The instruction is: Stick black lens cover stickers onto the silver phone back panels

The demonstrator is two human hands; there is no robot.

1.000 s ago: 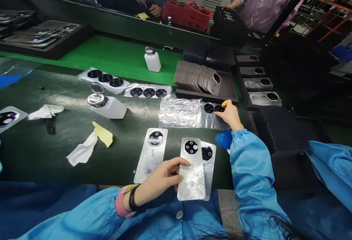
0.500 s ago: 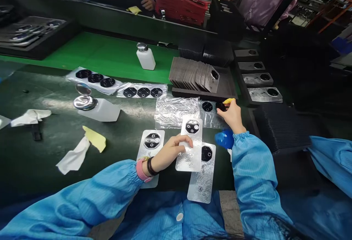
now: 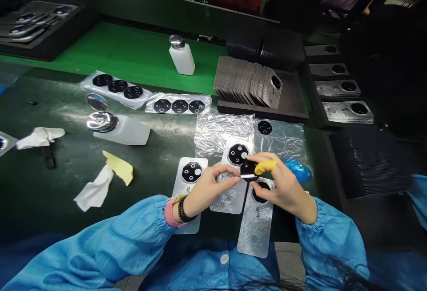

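Note:
My right hand (image 3: 282, 184), a yellow finger cot on one finger, holds a black octagonal camera lens cover (image 3: 249, 168) tilted on edge. My left hand (image 3: 216, 184) has thumb and forefinger pinched together at the cover's left edge; any film between them is too small to see. Beneath the hands lies a silver phone back panel (image 3: 230, 197) with a black camera area. Another panel (image 3: 256, 229) lies to its right, partly under my right hand. A third panel (image 3: 191, 171) is at the left, partly covered by my left hand and wrist.
One lens cover (image 3: 264, 127) remains on a clear film sheet (image 3: 283, 142) beside crinkled film (image 3: 223, 133). Two white pump bottles (image 3: 125, 130) (image 3: 182, 58), paper scraps (image 3: 118, 166) and a blue item (image 3: 298, 171) lie around. Racked panels (image 3: 247, 80) stand behind; stacked panels (image 3: 347, 111) are at right.
My right hand has taken a lens cover from the film sheet and brought it left and nearer, over the panels. My left hand has closed to a pinch at its edge.

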